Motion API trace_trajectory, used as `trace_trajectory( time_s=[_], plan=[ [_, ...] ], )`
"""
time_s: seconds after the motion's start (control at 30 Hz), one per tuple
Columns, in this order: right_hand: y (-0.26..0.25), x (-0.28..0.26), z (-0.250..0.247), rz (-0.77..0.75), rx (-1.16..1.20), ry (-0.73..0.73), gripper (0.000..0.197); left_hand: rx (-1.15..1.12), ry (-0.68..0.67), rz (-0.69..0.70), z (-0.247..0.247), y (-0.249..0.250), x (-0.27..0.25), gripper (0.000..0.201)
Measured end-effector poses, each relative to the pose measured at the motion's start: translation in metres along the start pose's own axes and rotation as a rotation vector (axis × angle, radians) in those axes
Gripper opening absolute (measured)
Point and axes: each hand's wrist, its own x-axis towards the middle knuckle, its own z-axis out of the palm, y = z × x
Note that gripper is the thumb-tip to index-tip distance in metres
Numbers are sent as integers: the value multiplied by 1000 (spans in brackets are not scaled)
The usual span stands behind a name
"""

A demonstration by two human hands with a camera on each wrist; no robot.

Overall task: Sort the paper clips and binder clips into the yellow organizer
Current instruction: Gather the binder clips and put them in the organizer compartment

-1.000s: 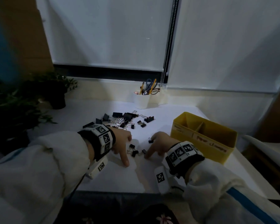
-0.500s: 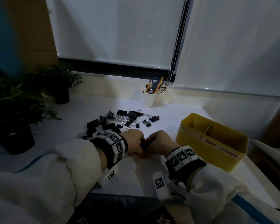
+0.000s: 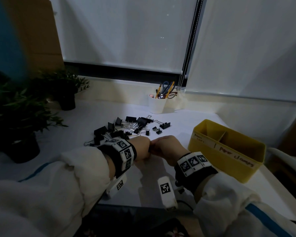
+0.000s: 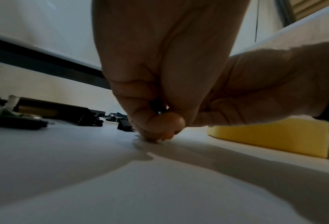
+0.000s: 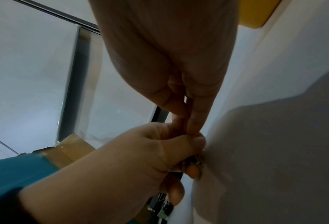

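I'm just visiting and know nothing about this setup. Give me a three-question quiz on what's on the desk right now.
1. True or false: the yellow organizer stands on the person's right side.
2. Fill in: the white cup at the back holds pencils and blue-handled ____.
3. Multiple choice: where are the left hand and right hand? A) far apart B) touching, nearer the person than the binder clip pile C) inside the organizer

Key: 1 true; 2 scissors; 3 B

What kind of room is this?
Probably an office or study desk by a window: a white cup of pencils and scissors, a pile of binder clips, and roller blinds behind.
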Motion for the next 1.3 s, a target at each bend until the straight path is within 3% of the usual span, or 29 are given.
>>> trace_trajectory(
  time_s=[0.13, 0.23, 0.33, 0.47, 0.63, 0.7, 0.83, 0.9, 1.0, 1.07, 1.23, 1.3],
  plan=[
    [-12, 7, -5, -55, 55, 43, 10, -236, 59, -52, -12, -19, -3, 24],
    [-16, 36, -13, -117, -101, 182, 23, -549, 113, -151, -23, -32, -10, 24],
    [-20, 65, -18, -182, -314, 341, 22, -834, 171, -260, -30, -44, -12, 15],
    [-25, 99, -22, -75, -554, 412, 63, -1330, 266, -421, -34, -57, -13, 23],
    [7, 170, -23, 17, -640, 181, 120, -1759, 150, -418, -36, -72, -13, 18],
    [6, 168, -16, -4, -686, 145, 109, -1817, 116, -416, -35, -74, -11, 26],
    [-11, 130, 0, -73, -692, 95, 35, -1819, 221, -493, -30, -67, -6, 36],
    [-13, 110, 4, -139, -776, 66, 19, -1855, 257, -525, -27, -61, -4, 35],
    [-15, 85, 8, -187, -845, 16, 18, -1856, 316, -537, -23, -49, -2, 25],
    [-15, 71, 9, -184, -806, -19, 18, -1856, 286, -510, -21, -39, -4, 20],
    [-13, 43, -3, -96, -406, 4, 22, -1935, 176, -466, -16, -24, -6, 23],
    [-17, 34, -8, -133, -238, 48, 20, -1975, 101, -447, -15, -19, -8, 28]
  ],
)
